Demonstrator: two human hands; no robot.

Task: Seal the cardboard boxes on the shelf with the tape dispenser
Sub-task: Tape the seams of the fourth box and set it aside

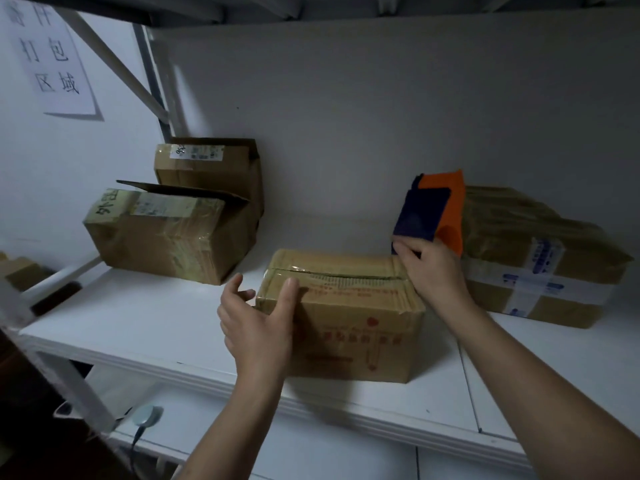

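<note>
A small cardboard box (353,306) with red print stands at the front middle of the white shelf (145,327); its top flaps meet in a seam with some clear tape. My left hand (256,323) holds the box's left end, thumb on the top and fingers spread beside it. My right hand (433,271) grips an orange and dark blue tape dispenser (433,209) at the box's far right top corner. The dispenser stands tilted up above the box.
Two taped boxes with raised flaps (166,237) (211,168) stand at the back left. A larger box wrapped in tape (540,258) lies at the right, just behind the dispenser. A paper sign (52,57) hangs on the left wall. A lower shelf (311,455) shows below.
</note>
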